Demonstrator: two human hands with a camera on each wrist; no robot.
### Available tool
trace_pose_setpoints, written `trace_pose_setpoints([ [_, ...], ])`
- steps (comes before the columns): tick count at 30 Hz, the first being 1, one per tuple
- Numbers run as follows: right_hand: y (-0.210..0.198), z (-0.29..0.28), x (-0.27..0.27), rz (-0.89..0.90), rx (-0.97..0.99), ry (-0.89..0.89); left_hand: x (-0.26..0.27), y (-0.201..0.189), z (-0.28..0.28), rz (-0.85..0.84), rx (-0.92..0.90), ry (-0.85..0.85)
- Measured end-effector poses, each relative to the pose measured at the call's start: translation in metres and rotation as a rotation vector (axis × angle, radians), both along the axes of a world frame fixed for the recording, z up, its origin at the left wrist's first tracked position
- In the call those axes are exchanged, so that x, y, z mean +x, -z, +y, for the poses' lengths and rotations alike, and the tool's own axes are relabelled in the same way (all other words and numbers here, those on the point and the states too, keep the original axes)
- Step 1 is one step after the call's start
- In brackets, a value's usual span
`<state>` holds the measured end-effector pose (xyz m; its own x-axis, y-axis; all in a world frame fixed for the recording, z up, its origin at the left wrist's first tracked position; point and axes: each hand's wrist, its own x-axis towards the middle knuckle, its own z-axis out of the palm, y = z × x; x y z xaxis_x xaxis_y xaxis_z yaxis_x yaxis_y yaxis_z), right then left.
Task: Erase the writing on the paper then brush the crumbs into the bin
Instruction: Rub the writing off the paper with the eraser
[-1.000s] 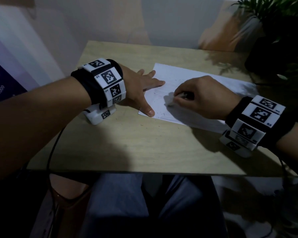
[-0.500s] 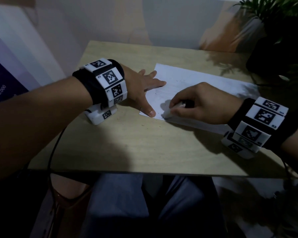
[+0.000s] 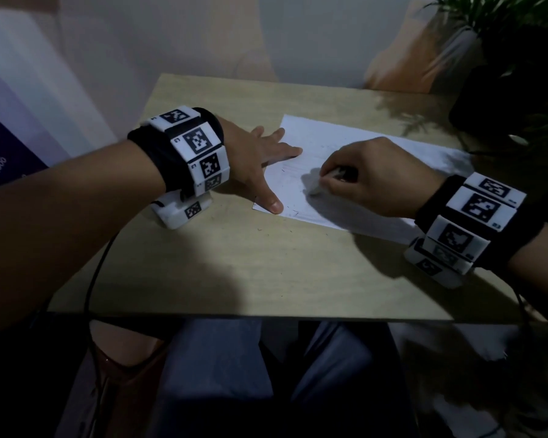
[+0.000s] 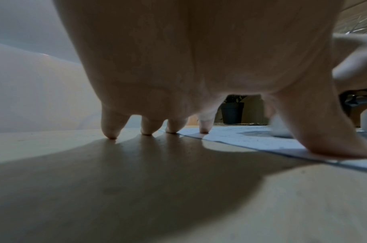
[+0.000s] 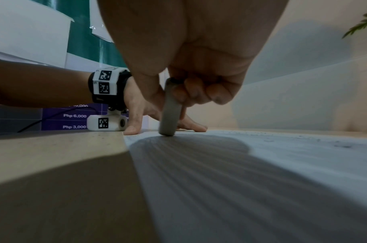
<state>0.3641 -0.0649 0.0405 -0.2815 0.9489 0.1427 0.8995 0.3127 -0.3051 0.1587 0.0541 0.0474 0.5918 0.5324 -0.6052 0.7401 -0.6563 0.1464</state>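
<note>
A white sheet of paper [image 3: 345, 143] lies on the wooden table [image 3: 234, 263], with faint pencil marks near its left end. My left hand [image 3: 266, 165] lies flat with spread fingers, thumb and forefinger pressing the paper's left edge [image 4: 251, 141]. My right hand [image 3: 370, 178] pinches a slim whitish eraser [image 5: 170, 111], whose tip rests on the paper [image 5: 261, 164]. The eraser [image 3: 317, 189] peeks out under my right fingers in the head view. Small dark crumbs [image 5: 341, 145] dot the paper on the right. No bin is in view.
A potted plant in a dark pot [image 3: 503, 90] stands at the table's far right corner. A wall runs behind the table. A purple sign with prices [image 5: 74, 121] stands at the left. My legs [image 3: 234, 374] are below the table's near edge.
My right hand slid toward me with the eraser half a second ago, then back away to the middle of the sheet's left part. My left hand stayed pressing the paper.
</note>
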Motion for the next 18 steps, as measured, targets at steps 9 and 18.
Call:
trace_pose_setpoints([
  [9, -0.0008, -0.0024, -0.0019, 0.043, -0.077, -0.002, 0.0007, 0.0005, 0.0025, 0.008, -0.009, 0.000],
  [18, -0.0025, -0.0055, -0.0018, 0.085, -0.132, -0.024, -0.0013, 0.0003, 0.0020, -0.002, -0.007, -0.003],
])
